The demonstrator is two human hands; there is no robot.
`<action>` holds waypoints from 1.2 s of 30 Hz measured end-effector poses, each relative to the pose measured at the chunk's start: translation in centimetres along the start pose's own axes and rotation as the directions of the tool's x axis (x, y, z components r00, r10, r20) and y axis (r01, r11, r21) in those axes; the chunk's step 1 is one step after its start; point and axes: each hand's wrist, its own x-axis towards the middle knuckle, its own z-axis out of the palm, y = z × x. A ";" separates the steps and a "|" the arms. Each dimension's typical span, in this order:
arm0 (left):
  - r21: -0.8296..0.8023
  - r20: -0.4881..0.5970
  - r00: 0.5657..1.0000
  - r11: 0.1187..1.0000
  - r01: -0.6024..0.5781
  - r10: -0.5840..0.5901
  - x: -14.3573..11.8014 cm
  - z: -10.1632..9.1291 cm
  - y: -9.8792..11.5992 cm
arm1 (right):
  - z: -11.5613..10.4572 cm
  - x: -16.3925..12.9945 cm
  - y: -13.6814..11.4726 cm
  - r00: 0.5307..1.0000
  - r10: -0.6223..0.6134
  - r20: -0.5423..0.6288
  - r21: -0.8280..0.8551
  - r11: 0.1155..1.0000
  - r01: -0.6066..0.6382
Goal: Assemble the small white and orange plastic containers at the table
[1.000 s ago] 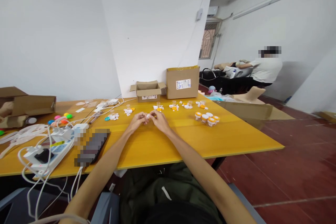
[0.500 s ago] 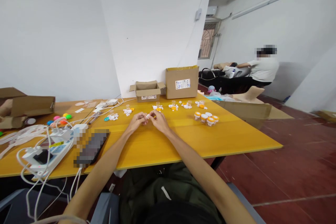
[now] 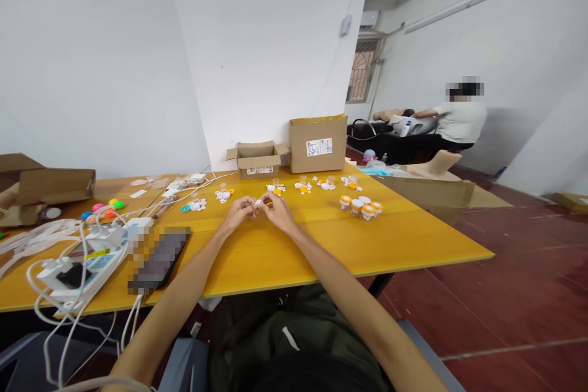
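While both hands, left hand [image 3: 239, 213] and right hand [image 3: 277, 211], pinch one small white piece [image 3: 259, 203], four capped jars [image 3: 361, 206] stand finished right of it; loose parts [image 3: 303, 186] beyond remain.

Bare forearms with no sleeves, and dark olive-green trousers [image 3: 294, 324] with a pale drawstring

Both bare arms reach far forward and come together in the middle. The left hand [image 3: 239, 213] and the right hand [image 3: 278, 211] sit side by side, low down — fingers curled in, tips pinched close and almost touching each other
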 end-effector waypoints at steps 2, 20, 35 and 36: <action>0.004 -0.002 1.000 1.000 0.011 -0.011 0.0 0.0 -0.1 | 0.0 0.0 0.1 1.000 -0.020 -0.013 -0.004 1.000 0.020; -0.009 0.006 0.997 0.997 0.081 -0.081 -0.1 0.5 0.2 | -0.1 0.1 0.5 1.000 -0.009 -0.028 -0.037 0.999 0.008; 0.037 0.014 1.000 0.999 0.006 -0.007 -0.1 0.2 0.0 | 0.0 0.2 0.4 1.000 0.008 -0.019 0.038 0.999 -0.007; 0.038 0.014 1.000 0.999 0.002 -0.003 -0.1 0.2 0.0 | 0.1 0.2 0.4 1.000 0.013 -0.022 0.048 0.999 -0.012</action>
